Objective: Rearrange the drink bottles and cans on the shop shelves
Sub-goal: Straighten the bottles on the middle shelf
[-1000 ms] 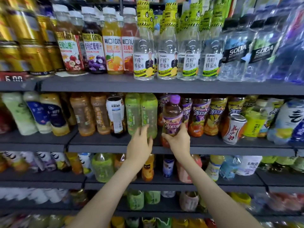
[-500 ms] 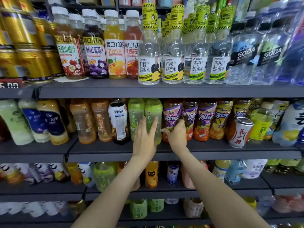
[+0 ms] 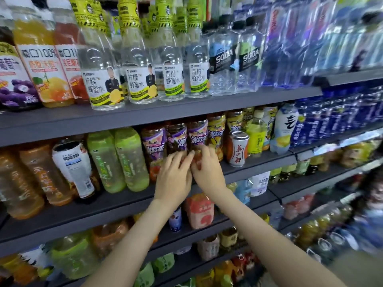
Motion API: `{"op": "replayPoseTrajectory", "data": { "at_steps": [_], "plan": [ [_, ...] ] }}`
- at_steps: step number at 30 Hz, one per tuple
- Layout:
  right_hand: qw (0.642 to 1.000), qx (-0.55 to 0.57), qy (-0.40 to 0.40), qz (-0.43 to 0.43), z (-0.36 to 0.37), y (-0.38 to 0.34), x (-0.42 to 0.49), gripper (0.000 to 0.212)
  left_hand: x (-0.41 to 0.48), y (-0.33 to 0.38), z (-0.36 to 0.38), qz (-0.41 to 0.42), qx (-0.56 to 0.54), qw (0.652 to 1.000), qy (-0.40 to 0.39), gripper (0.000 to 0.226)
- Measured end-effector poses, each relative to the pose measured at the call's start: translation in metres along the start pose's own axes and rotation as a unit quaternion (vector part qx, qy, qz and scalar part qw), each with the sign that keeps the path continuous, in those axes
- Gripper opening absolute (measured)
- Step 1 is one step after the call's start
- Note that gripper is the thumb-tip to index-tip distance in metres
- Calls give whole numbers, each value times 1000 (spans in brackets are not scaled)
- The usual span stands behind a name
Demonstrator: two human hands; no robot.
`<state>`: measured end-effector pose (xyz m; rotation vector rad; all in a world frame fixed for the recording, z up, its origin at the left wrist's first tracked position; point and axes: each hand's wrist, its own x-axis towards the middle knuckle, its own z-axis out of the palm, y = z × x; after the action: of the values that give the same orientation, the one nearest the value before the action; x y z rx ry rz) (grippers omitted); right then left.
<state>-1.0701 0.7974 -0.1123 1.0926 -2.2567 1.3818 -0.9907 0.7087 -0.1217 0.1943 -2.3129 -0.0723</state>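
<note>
Presently, head view: left hand pressed straight fingers against a purple-label tea bottle on the middle shelf; right hand gripped the neighbouring bottle low down. Judged risk: a rightward shove could topple the tilted can nearby.

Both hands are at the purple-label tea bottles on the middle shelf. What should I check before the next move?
1. Left hand on the purple-label tea bottles: ok, it touches them.
2. Right hand has a firm hold on a bottle: cannot tell, the hand hides the contact.
3. Tea bottles standing on the shelf: ok.
4. White can apart from the right hand: ok.
5. Green bottles apart from the left hand: ok.
</note>
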Motion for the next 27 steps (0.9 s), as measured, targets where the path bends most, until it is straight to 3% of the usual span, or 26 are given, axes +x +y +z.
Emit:
{"op": "replayPoseTrajectory", "data": {
  "at_steps": [6,17,27],
  "plan": [
    [998,0,57,-12,-87,40,9,34,39,84,23,-20,-61,998,-2,45],
    [998,-28,55,-21,-275,168,24,33,123,281,94,-82,-148,985,27,42],
    [988,2,150,18,-407,250,119,39,249,363,124,2,-47,991,123,42]
  ]
}}
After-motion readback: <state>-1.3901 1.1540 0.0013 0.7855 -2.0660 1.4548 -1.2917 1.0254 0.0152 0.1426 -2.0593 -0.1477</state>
